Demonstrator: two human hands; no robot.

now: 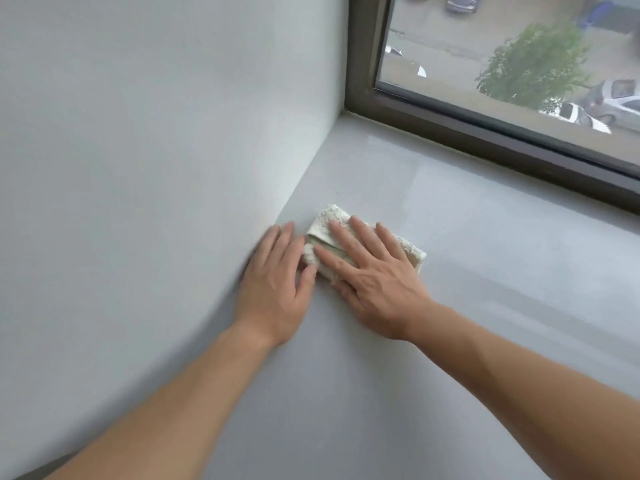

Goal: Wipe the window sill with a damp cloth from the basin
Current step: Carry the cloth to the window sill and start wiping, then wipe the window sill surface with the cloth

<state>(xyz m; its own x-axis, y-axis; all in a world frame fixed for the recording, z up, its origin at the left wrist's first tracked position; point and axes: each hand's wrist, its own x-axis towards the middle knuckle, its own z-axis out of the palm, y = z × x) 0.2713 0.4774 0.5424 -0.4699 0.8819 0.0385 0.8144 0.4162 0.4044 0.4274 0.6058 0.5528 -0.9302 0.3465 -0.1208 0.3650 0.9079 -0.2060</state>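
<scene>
The folded cloth (363, 239) lies flat on the window sill (485, 271) just left of the frame's centre, close to where the sill meets the side wall (156, 133). The right hand (374, 278) presses it down with fingers spread, its grip open and flat, closed around nothing. The left hand (277, 285) rests open beside it, thumb touching the cloth's near edge and fingers against the wall. To wipe well, I judge the palm should keep even pressure and carry the cloth into the corner first. The wall blocks travel toward the left of the frame, and the dark window frame (485, 133) bounds the upper right. Bare sill opens toward the right and lower centre.
</scene>
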